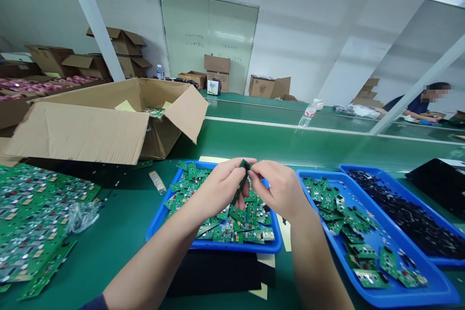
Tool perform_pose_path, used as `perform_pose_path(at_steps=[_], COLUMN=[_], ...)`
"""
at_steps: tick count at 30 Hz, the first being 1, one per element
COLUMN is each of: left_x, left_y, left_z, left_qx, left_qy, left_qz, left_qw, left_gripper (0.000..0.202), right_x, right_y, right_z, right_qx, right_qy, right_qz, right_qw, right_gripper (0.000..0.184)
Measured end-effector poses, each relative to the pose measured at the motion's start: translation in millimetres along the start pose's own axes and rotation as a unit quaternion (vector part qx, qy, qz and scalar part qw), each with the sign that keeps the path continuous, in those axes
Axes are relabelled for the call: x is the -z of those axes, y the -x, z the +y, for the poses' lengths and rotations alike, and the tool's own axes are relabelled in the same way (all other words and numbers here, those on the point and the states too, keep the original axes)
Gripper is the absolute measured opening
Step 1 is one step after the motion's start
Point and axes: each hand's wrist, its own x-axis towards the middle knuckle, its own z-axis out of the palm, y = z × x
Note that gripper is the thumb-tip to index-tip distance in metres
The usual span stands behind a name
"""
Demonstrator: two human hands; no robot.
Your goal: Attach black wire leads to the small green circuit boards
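My left hand grips a small narrow circuit board, which it holds tilted with one end up. The fingers of my right hand are pinched together at the board's upper end. Whatever tiny part may be between those fingertips is hidden. Both hands are above a blue tray heaped with loose green circuit boards. To the right, a second blue tray contains more boards with small black pieces on them. Beyond it, a third blue tray is filled with small black parts.
Large circuit-board panels and a crumpled clear plastic bag lie at left. Behind them stands an open cardboard box. A water bottle leans on the far ledge. Another person works at the far right.
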Motion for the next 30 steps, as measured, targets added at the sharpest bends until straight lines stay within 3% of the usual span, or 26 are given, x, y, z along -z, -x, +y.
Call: perform_pose_path(at_steps=[8, 12, 18, 20, 23, 26, 30], left_x=[-1.1, -2.3, -2.1, -1.8, -1.4, -1.2, -0.6], left_y=[0.0, 0.1, 0.3, 1.0, 2.4, 2.8, 1.9], left_z=[-0.6, 0.3, 1.9, 2.7, 4.3, 5.3, 5.2], left_qx=[-0.008, -0.024, -0.04, -0.044, -0.054, -0.06, -0.055], left_qy=[-0.018, -0.046, -0.073, -0.059, -0.049, -0.055, -0.071], left_qz=[-0.017, -0.003, 0.02, 0.028, 0.033, 0.034, 0.03], left_qw=[1.0, 0.999, 0.996, 0.997, 0.997, 0.996, 0.996], left_gripper=[0.022, 0.024, 0.029, 0.026, 0.025, 0.029, 0.033], right_x=[-1.6, -1.8, 1.3, 2.0, 2.7, 3.4, 5.0], right_y=[-0.4, -0.8, 1.5, 2.6, 2.6, 1.3, 0.0], right_z=[-0.4, -1.6, -0.9, 0.8, 4.2, 7.3, 9.7], right_qx=[-0.013, -0.032, -0.138, -0.17, -0.145, -0.08, -0.057], right_qy=[0.014, 0.011, -0.044, -0.058, -0.052, -0.05, -0.077], right_qz=[0.006, 0.002, 0.026, 0.056, 0.077, 0.074, 0.074], right_qw=[1.0, 0.999, 0.989, 0.982, 0.985, 0.993, 0.993], right_gripper=[0.024, 0.026, 0.013, 0.023, 0.034, 0.017, 0.018])
